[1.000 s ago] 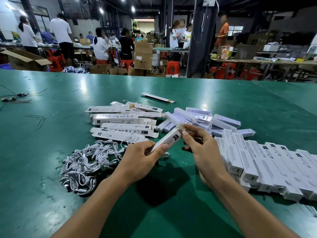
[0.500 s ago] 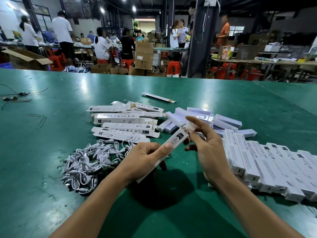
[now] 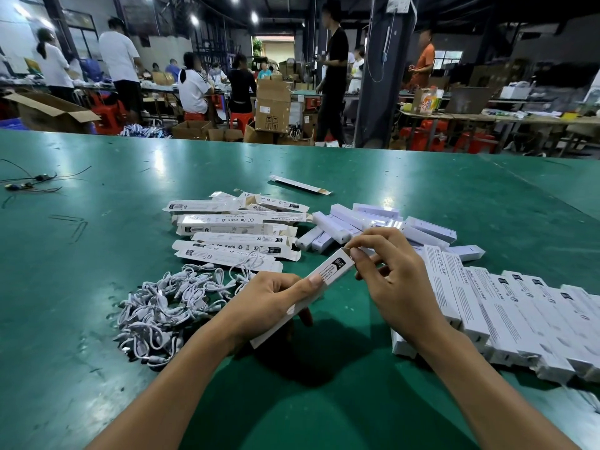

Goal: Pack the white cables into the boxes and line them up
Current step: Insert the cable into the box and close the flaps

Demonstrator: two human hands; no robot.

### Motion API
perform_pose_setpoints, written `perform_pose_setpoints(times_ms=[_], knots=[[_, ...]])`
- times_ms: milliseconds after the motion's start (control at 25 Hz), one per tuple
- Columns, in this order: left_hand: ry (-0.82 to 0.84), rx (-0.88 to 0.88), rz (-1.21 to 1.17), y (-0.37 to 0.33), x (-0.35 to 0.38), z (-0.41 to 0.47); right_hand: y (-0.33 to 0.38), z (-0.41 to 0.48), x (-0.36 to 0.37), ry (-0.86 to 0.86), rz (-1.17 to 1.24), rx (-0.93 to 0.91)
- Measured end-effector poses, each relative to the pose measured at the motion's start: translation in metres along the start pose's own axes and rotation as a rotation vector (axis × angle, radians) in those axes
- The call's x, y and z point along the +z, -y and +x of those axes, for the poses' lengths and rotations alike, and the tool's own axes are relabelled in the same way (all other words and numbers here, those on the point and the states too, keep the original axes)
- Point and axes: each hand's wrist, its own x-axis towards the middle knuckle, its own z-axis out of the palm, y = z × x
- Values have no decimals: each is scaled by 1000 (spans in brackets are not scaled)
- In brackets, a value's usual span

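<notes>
My left hand (image 3: 269, 303) grips a long white box (image 3: 328, 274) around its middle, tilted up to the right above the green table (image 3: 97, 287). My right hand (image 3: 393, 280) pinches the box's upper end flap with thumb and forefinger. A tangled pile of white cables (image 3: 168, 303) lies left of my left hand. Flat, unfolded white boxes (image 3: 233, 235) are stacked beyond the cables. A row of packed boxes (image 3: 506, 313) lies side by side under and right of my right wrist.
Several white inner bars or sleeves (image 3: 373, 222) lie heaped behind my hands. One flat box (image 3: 300, 184) sits alone farther back. Thin dark wires (image 3: 32, 183) lie at the far left. People and cardboard cartons (image 3: 272, 105) fill the workshop beyond the table's far edge.
The box has risen slightly and tilted steeper. My right hand's fingers moved onto its top end and now pinch the flap; the left hand keeps its grip.
</notes>
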Motion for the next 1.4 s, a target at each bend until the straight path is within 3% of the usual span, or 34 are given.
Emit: perform_pose_setpoints(times_ms=[280, 520, 800, 1200, 1280, 1400], knots=[[-41, -2, -32, 1, 2, 1, 3, -3, 1, -53, -66, -134], [-85, -13, -28, 3, 3, 3, 17, -7, 21, -38, 393, 301], [-134, 29, 65, 7, 5, 5, 14, -7, 25, -136, 440, 406], [-87, 53, 78, 2, 5, 1, 10, 1, 20, -191, 874, 622], [-77, 49, 63, 2, 4, 1, 10, 1, 18, -145, 915, 611], [-79, 36, 73, 2, 2, 1, 7, 0, 14, -94, 783, 499]])
